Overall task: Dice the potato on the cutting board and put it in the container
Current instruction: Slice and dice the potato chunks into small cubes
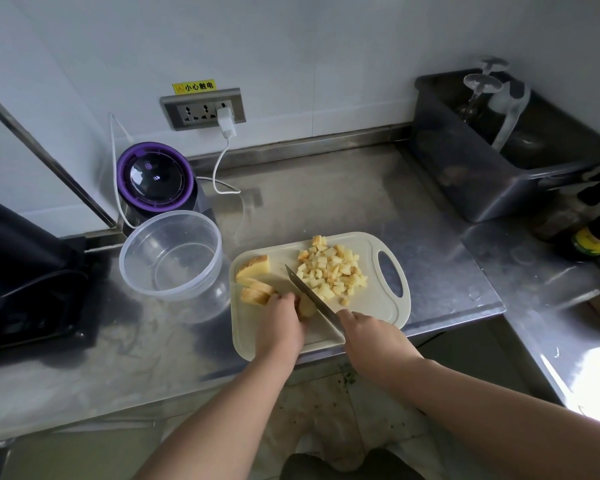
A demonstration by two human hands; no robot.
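A beige cutting board [371,306] lies on the steel counter. A heap of diced potato [331,270] sits on its right half. A potato wedge [254,266] and several slices [255,292] lie at its left edge. My left hand [280,323] holds down a potato piece [306,306] with curled fingers. My right hand [369,336] grips the handle of a knife [310,293], whose blade rests against that piece. A clear round container [169,252] stands left of the board with nothing in it.
A purple-rimmed appliance [155,178] with a white cable stands behind the container. A dark machine [21,271] fills the left side. A grey bin [492,150] with glasses and a bottle [596,233] stand at the right. The counter's front edge runs just below the board.
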